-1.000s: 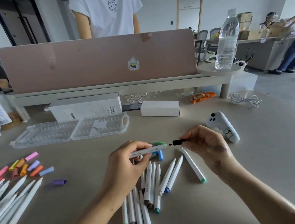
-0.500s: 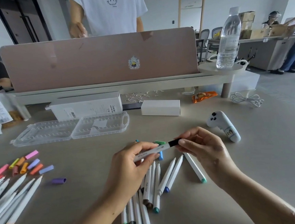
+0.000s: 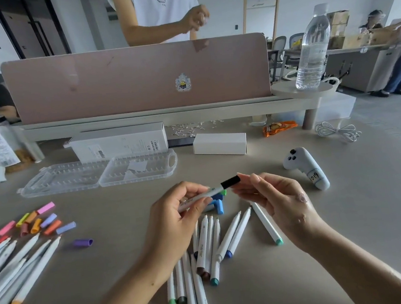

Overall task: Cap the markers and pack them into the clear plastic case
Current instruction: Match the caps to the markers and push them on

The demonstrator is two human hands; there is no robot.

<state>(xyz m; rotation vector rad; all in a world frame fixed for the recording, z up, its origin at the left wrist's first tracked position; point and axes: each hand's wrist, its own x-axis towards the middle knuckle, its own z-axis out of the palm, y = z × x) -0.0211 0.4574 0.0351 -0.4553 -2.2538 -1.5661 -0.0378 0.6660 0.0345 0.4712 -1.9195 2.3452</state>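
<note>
I am seeing my left grip (image 3: 176, 217) pinching a white marker (image 3: 205, 195) by its barrel, holding it tilted above the bench (image 3: 345, 212). A black cap (image 3: 230, 182) is sitting on its far end. My right grip (image 3: 279, 200) is resting fingertips at that cap; I cannot tell whether it is squeezing. The clear case (image 3: 99, 175) is lying open beyond, well apart from the marker. More markers (image 3: 210, 243) are lying beneath my hands, and loose caps (image 3: 35, 220) are lying to the left.

A white marker (image 3: 205, 195) fitted with a black cap (image 3: 231, 182) is gripped by the left hand (image 3: 176, 217). The cap's end is touched by fingertips of the right hand (image 3: 279, 200). The clear plastic case (image 3: 99, 175) is laid open beyond.
</note>
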